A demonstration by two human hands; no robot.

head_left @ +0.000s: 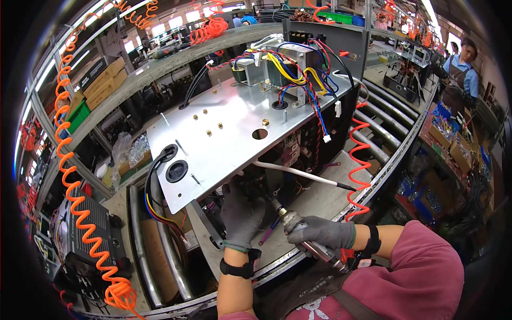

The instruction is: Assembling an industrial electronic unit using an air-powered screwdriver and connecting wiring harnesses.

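Right grip (324, 233) wraps the silver driver (325, 256), long axis diagonal, pointing forward-left; left grip (242, 214): fingers hidden, cannot tell

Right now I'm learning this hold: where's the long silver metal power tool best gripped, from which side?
Likely around the silver tool, at its thick barrel, from the person's right, as the gray-gloved right hand does: the long body slants, its narrow nose pointing away and left.

Bright overhead tube lights (430, 13), glare on metal panel (230, 136), shadow beneath, fisheye-bent edges, black corners
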